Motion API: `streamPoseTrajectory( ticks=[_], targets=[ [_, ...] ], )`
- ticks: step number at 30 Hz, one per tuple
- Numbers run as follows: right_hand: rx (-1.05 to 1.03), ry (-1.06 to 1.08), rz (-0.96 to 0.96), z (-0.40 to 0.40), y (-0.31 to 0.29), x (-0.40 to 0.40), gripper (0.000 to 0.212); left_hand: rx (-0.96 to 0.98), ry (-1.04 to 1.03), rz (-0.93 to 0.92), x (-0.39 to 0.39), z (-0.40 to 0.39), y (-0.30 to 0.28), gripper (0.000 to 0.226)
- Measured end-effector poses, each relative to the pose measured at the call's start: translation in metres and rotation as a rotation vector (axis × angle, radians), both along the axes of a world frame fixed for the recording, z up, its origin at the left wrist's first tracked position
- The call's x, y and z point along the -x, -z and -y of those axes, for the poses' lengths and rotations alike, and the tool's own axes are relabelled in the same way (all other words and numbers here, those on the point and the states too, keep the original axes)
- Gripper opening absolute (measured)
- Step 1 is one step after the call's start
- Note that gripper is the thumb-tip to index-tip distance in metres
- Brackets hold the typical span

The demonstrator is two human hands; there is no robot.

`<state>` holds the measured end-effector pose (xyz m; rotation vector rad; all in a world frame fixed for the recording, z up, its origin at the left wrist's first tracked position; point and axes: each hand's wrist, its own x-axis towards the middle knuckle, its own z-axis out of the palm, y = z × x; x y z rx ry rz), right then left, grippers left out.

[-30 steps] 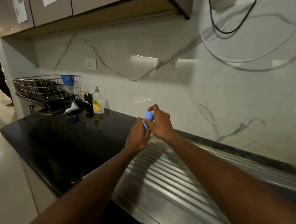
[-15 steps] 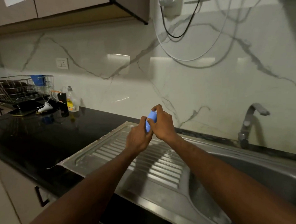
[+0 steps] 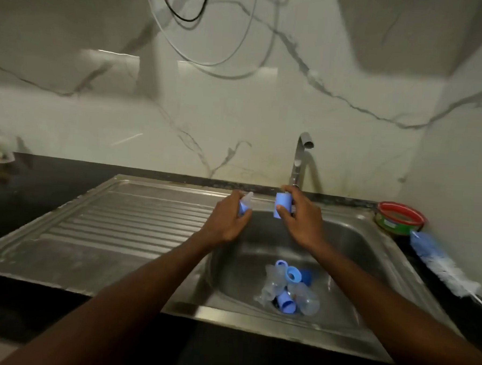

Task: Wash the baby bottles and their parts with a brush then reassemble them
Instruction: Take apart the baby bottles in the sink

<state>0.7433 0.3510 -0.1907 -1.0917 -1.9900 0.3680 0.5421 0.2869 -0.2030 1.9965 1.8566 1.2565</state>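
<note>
a person's two bare arms reach forward over a stainless steel sink [image 3: 370, 245]. the left hand [image 3: 228, 219] has its fingers curled round a small bottle top, a blue collar with a clear teat [image 3: 245, 202] poking up from the fist. the right hand [image 3: 299, 216] pinches a light blue cap [image 3: 282, 209] between thumb and fingertips, holding it upright. the two hands are apart, both above the back edge of the basin, just in front of the tap [image 3: 301, 157]. down in the bottom of the basin lies a heap of bottle parts [image 3: 288, 289]: clear bottle bodies and several blue rings and caps, piled touching one another (it is hard to tell exactly how many). a ribbed draining board [image 3: 106, 225] stretches to the left of the basin. on the dark counter to the right sit a round tub with a red rim [image 3: 400, 218] and, just beside it, a blue and white bottle brush [image 3: 439, 262] lying flat.
</note>
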Motion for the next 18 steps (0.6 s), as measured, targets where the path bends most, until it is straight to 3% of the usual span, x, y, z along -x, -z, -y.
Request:
streamPoseTrajectory(
  ticks=[2, 5, 10, 14, 18],
  targets=[
    [0.135, 0.028, 0.079, -0.010, 0.016, -0.023, 0.057, 0.029, 0.002, -0.081, -0.022, -0.015, 0.017, 0.024],
    [0.312, 0.052, 0.269, -0.021, 0.046, -0.045, 0.050, 0.147, -0.044, -0.228, -0.047, -0.033, 0.036, 0.036],
    [0.435, 0.074, 0.564, -0.032, 0.075, -0.065, 0.044, 0.329, 0.058, -0.275, -0.056, -0.049, 0.060, 0.038],
    [0.450, 0.043, 0.630, -0.039, 0.079, -0.065, 0.044, 0.273, 0.119, -0.223, -0.050, -0.058, 0.055, 0.039],
    [0.373, -0.001, 0.635, -0.041, 0.076, -0.062, 0.080, 0.197, 0.158, -0.184, -0.046, -0.063, 0.059, 0.035]
  ],
)
